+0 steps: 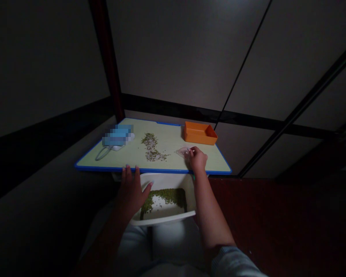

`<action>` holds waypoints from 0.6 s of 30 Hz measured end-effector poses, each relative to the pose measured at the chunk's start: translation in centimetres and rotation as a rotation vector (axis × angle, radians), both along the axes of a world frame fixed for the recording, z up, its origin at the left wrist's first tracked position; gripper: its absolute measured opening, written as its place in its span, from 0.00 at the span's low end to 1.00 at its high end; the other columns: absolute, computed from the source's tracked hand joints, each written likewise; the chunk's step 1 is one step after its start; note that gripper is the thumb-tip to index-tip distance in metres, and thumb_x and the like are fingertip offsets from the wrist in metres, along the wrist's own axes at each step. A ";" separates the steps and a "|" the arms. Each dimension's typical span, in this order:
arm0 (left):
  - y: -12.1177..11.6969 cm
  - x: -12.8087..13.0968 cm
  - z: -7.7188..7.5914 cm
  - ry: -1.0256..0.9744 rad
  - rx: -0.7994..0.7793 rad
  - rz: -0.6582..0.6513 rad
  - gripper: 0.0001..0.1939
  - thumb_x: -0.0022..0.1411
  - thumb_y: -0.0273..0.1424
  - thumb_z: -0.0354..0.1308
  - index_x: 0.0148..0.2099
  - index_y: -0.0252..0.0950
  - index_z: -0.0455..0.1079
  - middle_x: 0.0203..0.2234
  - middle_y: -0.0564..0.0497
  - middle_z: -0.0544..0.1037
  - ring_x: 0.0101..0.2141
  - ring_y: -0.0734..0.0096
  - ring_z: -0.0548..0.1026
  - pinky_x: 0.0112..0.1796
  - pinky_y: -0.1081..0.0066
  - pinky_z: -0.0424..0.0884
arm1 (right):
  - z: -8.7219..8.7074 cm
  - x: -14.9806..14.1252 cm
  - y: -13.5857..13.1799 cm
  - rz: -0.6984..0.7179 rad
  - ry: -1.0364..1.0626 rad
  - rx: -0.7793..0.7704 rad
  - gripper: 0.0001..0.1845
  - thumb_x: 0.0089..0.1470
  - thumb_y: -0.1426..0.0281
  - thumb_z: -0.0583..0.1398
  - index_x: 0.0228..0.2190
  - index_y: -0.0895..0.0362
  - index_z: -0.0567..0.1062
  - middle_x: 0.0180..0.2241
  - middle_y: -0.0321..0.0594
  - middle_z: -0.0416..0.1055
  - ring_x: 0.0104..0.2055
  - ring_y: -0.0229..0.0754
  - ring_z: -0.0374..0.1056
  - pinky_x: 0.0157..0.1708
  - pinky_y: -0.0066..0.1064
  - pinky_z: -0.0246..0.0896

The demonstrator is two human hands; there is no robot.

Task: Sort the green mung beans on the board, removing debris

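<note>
My right hand point(198, 158) is over the right part of the table, its fingers pinched at the edge of a clear, shallow plastic piece point(182, 152); the exact kind of this piece is too dim to make out. My left hand point(132, 194) is open, fingertips at the table's blue front edge and thumb over the rim of a white bin point(167, 220). Small green grains point(170, 195), like beans, lie along the bin's floor. On the table, a loose patch of mixed green and pale grains point(151, 148) is spread left of the plastic piece.
An orange open box point(200, 137) stands at the table's back right. At the left lies a blurred blue item point(118, 134) on something white with a looped handle point(104, 153). The pale tabletop point(127, 158) has a blue rim. Dark panels rise behind; the bin rests above my lap.
</note>
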State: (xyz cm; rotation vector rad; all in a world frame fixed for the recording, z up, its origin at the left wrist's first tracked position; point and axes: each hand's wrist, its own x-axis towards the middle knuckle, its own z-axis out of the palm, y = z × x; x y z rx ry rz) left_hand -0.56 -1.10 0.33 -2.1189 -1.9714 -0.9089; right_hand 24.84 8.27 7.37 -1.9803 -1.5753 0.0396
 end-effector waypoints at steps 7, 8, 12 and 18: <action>-0.1 0.2 0.3 -0.010 -0.013 0.004 0.41 0.58 0.47 0.49 0.63 0.19 0.53 0.64 0.21 0.48 0.65 0.36 0.43 0.59 0.46 0.53 | 0.1 -0.3 0.7 -0.060 -0.105 -0.068 0.15 0.62 0.59 0.51 0.39 0.54 0.73 0.37 0.44 0.77 0.41 0.45 0.69 0.40 0.33 0.49; -0.1 0.2 0.3 -0.013 -0.018 0.006 0.41 0.58 0.47 0.49 0.63 0.19 0.53 0.64 0.21 0.48 0.65 0.36 0.43 0.59 0.46 0.53 | 0.2 -0.4 0.9 -0.075 -0.123 -0.077 0.16 0.63 0.60 0.50 0.39 0.54 0.73 0.37 0.45 0.76 0.41 0.45 0.69 0.40 0.34 0.49; -0.2 0.5 0.6 -0.021 -0.037 0.027 0.41 0.58 0.47 0.49 0.63 0.19 0.53 0.63 0.20 0.48 0.65 0.36 0.44 0.59 0.46 0.54 | 0.6 -1.3 1.8 -0.061 -0.166 -0.104 0.17 0.63 0.61 0.49 0.39 0.56 0.73 0.36 0.47 0.76 0.41 0.46 0.70 0.40 0.34 0.50; -0.2 0.8 0.4 -0.033 -0.031 0.048 0.41 0.57 0.46 0.50 0.63 0.21 0.53 0.64 0.23 0.48 0.65 0.39 0.43 0.59 0.47 0.55 | 0.6 -3.7 2.8 0.057 -0.235 -0.096 0.16 0.63 0.63 0.49 0.40 0.58 0.72 0.36 0.48 0.76 0.41 0.46 0.71 0.41 0.35 0.51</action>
